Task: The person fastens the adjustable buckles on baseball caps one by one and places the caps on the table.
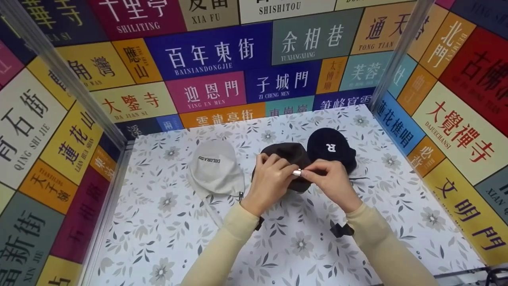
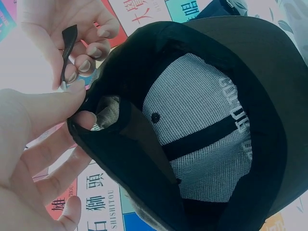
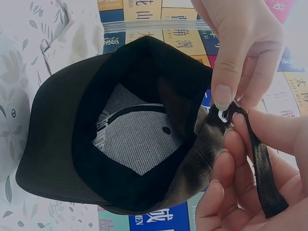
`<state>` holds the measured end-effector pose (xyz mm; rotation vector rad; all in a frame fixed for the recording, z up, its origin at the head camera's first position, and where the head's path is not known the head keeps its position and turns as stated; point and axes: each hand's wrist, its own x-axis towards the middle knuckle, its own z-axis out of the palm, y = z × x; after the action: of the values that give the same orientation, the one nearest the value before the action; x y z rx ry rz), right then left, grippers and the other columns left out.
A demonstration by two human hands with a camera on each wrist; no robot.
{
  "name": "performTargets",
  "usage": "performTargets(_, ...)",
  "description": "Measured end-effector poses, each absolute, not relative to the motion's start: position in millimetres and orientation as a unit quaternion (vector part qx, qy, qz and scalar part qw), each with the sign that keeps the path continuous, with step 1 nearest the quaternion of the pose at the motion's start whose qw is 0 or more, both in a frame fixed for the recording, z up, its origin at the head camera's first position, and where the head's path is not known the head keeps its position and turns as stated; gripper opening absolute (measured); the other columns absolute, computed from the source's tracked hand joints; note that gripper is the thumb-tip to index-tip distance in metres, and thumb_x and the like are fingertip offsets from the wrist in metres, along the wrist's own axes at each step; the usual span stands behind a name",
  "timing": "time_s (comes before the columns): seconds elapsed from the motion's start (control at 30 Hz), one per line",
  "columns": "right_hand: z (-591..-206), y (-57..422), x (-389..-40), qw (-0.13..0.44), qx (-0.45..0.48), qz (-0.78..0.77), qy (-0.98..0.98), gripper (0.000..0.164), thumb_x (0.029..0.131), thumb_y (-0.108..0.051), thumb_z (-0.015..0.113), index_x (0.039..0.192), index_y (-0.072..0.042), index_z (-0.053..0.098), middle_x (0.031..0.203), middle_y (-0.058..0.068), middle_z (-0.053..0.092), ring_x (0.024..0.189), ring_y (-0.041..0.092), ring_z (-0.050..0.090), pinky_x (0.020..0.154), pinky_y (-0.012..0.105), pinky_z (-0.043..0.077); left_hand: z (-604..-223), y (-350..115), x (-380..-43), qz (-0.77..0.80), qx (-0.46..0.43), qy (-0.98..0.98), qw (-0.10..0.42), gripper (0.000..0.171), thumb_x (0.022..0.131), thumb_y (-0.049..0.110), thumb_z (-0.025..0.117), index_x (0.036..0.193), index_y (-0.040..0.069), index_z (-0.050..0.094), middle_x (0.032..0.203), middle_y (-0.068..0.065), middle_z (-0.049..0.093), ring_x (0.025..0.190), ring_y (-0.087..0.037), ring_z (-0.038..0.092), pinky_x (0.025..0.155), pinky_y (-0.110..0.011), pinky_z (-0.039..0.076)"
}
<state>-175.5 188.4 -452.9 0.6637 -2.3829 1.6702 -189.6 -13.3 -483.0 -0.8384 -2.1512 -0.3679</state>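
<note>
Both hands hold a dark brown cap (image 1: 282, 151) between the two other caps, its inside with pale mesh lining turned to the wrist cameras. My left hand (image 1: 266, 180) pinches the back edge between thumb and index finger, beside a small silver buckle (image 3: 224, 115). My right hand (image 1: 335, 182) pinches the cap's adjustment strap (image 3: 262, 171) close by the buckle. The strap's loose end hangs over the right palm. In the left wrist view, the dark brim (image 2: 274, 96) points away from my fingers.
A light beige cap (image 1: 216, 159) lettered COLORADO lies to the left, its strap trailing toward my left forearm. Behind and to the right is a black cap (image 1: 327, 149) with a white R. Lettered panels (image 1: 206, 55) wall in the floral tabletop (image 1: 166, 234) at back and sides.
</note>
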Motion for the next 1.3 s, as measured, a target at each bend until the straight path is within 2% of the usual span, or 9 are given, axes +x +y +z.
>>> performTargets(0.27,-450.5,191.7,-173.4,0.086,0.216,0.551,-0.801,0.005,0.088,-0.008,0.077,0.089,-0.003,0.079,0.080,0.011,0.069,0.067,0.020,0.060,0.060,0.023,0.048,-485.7,-14.4,-189.8,-0.162,-0.327,-0.849,0.383,0.011,0.088,0.024,0.078,0.098,0.020,0.078,0.088,0.006,0.067,0.086,-0.019,0.056,0.082,-0.048,0.039)
performTargets(0.43,-452.3,192.6,-174.7,0.084,0.214,0.551,-0.802,0.005,0.088,-0.008,0.078,0.089,-0.003,0.079,0.081,0.010,0.070,0.069,0.020,0.061,0.061,0.023,0.049,-485.7,-15.1,-189.5,-0.168,-0.327,-0.851,0.376,0.012,0.090,0.025,0.076,0.100,0.020,0.078,0.089,0.006,0.068,0.088,-0.019,0.056,0.083,-0.048,0.038)
performTargets(0.57,-466.8,196.9,-183.4,0.089,0.214,0.547,-0.804,0.006,0.088,-0.011,0.079,0.088,-0.005,0.079,0.081,0.007,0.071,0.069,0.020,0.062,0.061,0.023,0.049,-485.3,-15.5,-188.3,-0.175,-0.328,-0.852,0.369,0.013,0.090,0.026,0.076,0.100,0.019,0.078,0.090,0.005,0.068,0.088,-0.020,0.056,0.083,-0.049,0.038)
performTargets(0.77,-483.7,201.2,-193.5,0.098,0.204,0.526,-0.820,0.006,0.087,-0.025,0.080,0.089,-0.019,0.080,0.084,-0.003,0.071,0.072,0.016,0.063,0.063,0.023,0.049,-484.5,-15.0,-189.1,-0.175,-0.325,-0.854,0.367,0.011,0.089,0.023,0.077,0.099,0.018,0.078,0.089,0.004,0.067,0.088,-0.020,0.056,0.083,-0.049,0.037)
performTargets(0.87,-485.8,200.1,-194.0,0.143,0.196,0.501,-0.831,0.008,0.086,-0.029,0.081,0.092,-0.023,0.080,0.089,-0.009,0.070,0.078,0.012,0.064,0.066,0.024,0.050,-484.4,-14.9,-189.5,-0.167,-0.322,-0.853,0.376,0.010,0.089,0.024,0.077,0.098,0.018,0.078,0.088,0.005,0.066,0.088,-0.020,0.056,0.083,-0.048,0.038)
performTargets(1.0,-486.9,196.8,-195.1,0.240,0.200,0.451,-0.836,0.010,0.086,-0.027,0.082,0.094,-0.022,0.080,0.095,-0.011,0.067,0.089,0.013,0.060,0.078,0.031,0.045,-484.4,-14.4,-188.9,-0.159,-0.322,-0.850,0.386,0.009,0.091,0.026,0.075,0.096,0.019,0.078,0.088,0.006,0.066,0.088,-0.019,0.057,0.084,-0.047,0.040)
performTargets(1.07,-486.8,194.2,-196.6,0.266,0.217,0.428,-0.836,0.009,0.086,-0.026,0.082,0.092,-0.020,0.080,0.094,-0.010,0.067,0.091,0.015,0.057,0.080,0.034,0.042,-483.8,-14.0,-188.5,-0.163,-0.323,-0.850,0.384,0.010,0.092,0.026,0.074,0.097,0.018,0.078,0.088,0.006,0.067,0.087,-0.019,0.057,0.084,-0.048,0.040)
performTargets(1.3,-489.3,185.1,-195.5,0.223,0.258,0.423,-0.839,0.008,0.087,-0.025,0.080,0.084,-0.020,0.076,0.087,-0.013,0.064,0.086,0.012,0.056,0.076,0.032,0.044,-484.8,-11.5,-188.3,-0.178,-0.329,-0.849,0.374,0.009,0.092,0.018,0.073,0.099,0.017,0.077,0.090,0.004,0.067,0.088,-0.021,0.057,0.086,-0.049,0.039)
